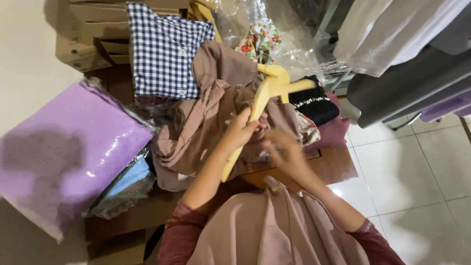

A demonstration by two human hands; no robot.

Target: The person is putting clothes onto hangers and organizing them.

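Head view shows left hand clamped around hanger over brown garment at table edge, right hand blurred, grip indeterminable; risk: hanger could snag the cloth and drag it floorward.

A pale yellow wooden hanger is tilting diagonally over a crumpled dusty-pink garment, which is lying heaped on the table.
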